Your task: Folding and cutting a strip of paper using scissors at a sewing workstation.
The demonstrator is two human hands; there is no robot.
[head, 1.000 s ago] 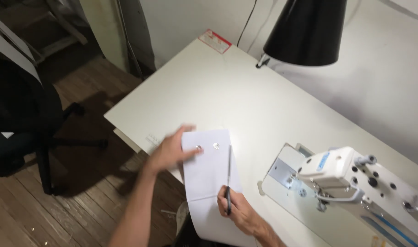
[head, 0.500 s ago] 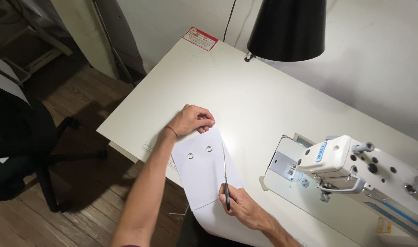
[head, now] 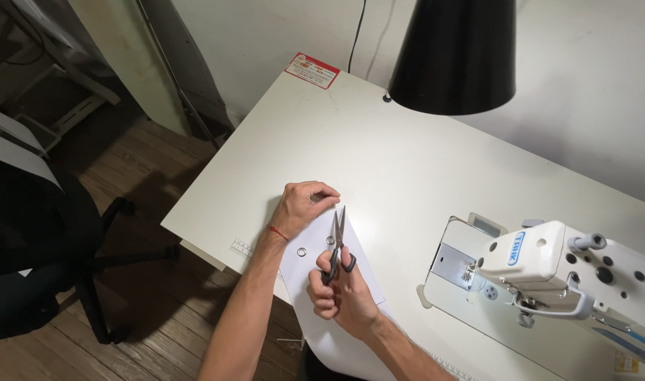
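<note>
— What's changed on the desk [head: 407,148]?
— The left hand [head: 305,204] is curled shut at the top edge of the white sheet [head: 350,279], pinning it. The right hand [head: 343,300] has raised the scissors [head: 335,243]; its grip is clamped on the handles, blades pointing up beside the sewing machine [head: 548,275].

Counting up: two hands [head: 305,206] [head: 340,300], one pair of scissors [head: 335,243], one white sheet [head: 361,282] with two metal eyelets [head: 302,250], one sewing machine [head: 548,271], one black lamp [head: 455,53], one chair [head: 33,240], one red sticker [head: 312,70].
</note>
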